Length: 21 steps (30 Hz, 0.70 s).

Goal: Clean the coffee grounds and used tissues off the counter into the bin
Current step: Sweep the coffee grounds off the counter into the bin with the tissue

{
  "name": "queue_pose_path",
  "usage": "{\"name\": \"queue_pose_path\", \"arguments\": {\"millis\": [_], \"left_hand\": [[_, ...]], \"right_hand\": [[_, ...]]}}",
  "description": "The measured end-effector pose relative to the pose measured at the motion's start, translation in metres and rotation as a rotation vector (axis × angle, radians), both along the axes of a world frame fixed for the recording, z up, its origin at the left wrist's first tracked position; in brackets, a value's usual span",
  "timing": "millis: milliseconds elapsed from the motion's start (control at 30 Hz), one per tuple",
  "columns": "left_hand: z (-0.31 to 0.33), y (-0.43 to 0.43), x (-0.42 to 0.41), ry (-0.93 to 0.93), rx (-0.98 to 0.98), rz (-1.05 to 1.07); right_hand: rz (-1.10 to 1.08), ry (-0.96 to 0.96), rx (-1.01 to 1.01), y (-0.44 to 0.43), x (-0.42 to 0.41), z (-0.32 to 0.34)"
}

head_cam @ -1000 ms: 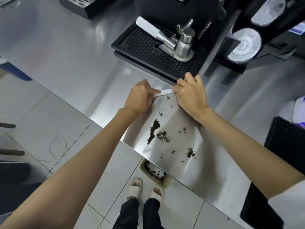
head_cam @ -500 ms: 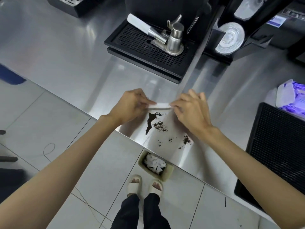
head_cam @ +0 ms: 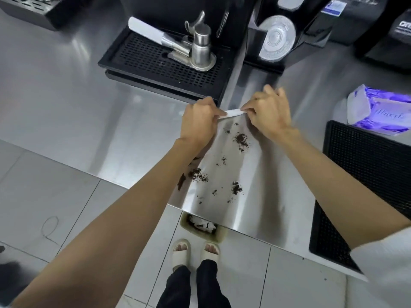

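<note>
A folded white tissue (head_cam: 232,113) is stretched between my left hand (head_cam: 199,121) and my right hand (head_cam: 268,114), pinched at both ends, low over the steel counter (head_cam: 262,196). Dark coffee grounds (head_cam: 241,138) lie scattered in several clumps on the counter between my hands and its front edge; another clump (head_cam: 200,175) sits beside my left forearm. Below the counter edge on the floor stands a small beige bin (head_cam: 214,235) with crumpled white tissues inside, partly hidden by the counter.
A black drip tray (head_cam: 164,61) with a steel portafilter and tamper stands behind my hands. A black rubber mat (head_cam: 367,174) lies at the right, with a purple tissue pack (head_cam: 380,112) beyond it. My feet in pale slippers stand by the bin.
Both hands with the tissue had come toward the counter edge, then moved back away from it. The grounds now lie spread between the tissue and the edge.
</note>
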<state>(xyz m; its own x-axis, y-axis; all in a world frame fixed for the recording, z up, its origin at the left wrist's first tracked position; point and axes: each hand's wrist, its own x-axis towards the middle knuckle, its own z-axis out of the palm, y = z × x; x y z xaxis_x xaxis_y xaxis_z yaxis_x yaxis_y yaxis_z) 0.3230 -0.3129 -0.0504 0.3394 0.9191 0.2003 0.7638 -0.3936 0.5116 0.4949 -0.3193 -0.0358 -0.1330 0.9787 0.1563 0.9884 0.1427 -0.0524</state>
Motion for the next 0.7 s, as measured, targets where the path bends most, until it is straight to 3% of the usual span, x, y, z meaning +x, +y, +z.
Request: {"name": "queue_pose_path", "arguments": {"millis": [133,400,567,700], "left_hand": [[-0.008,0.003,0.0,-0.016,-0.025,-0.034],[-0.006,-0.009,-0.041,-0.034,-0.134,-0.337],[-0.002,-0.033,-0.069,-0.038,-0.211,-0.378],[0.009,-0.032,-0.065,-0.076,-0.181,-0.344]], "right_hand": [[-0.109,0.087,0.011,-0.012,-0.002,-0.01],[-0.13,0.156,0.088,-0.076,-0.031,-0.016],[-0.097,0.144,0.053,-0.12,-0.06,-0.02],[-0.156,0.293,-0.026,-0.115,-0.054,-0.005]]}}
